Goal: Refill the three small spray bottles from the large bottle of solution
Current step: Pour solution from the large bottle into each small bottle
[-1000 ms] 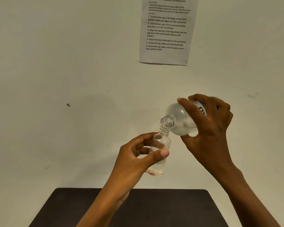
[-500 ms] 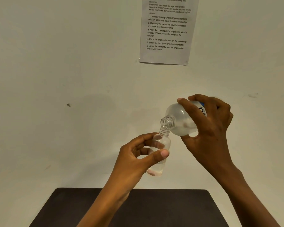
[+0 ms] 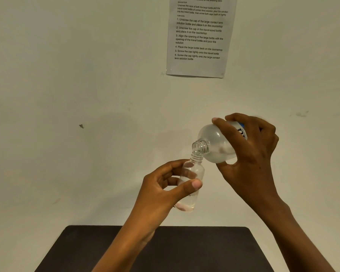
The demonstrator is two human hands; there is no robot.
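My left hand (image 3: 161, 191) grips a small clear bottle (image 3: 191, 173) upright in the air, thumb across its front, its cap off. My right hand (image 3: 247, 154) grips the large clear bottle (image 3: 214, 144), which has a blue and white label. It is tipped down to the left, and its open neck sits right over the small bottle's threaded mouth. Clear liquid shows in the small bottle's lower part. No other small bottles or caps are in view.
A dark table (image 3: 194, 250) lies below my hands, with only its far part visible. Behind stands a pale wall with a printed instruction sheet (image 3: 199, 36) taped above.
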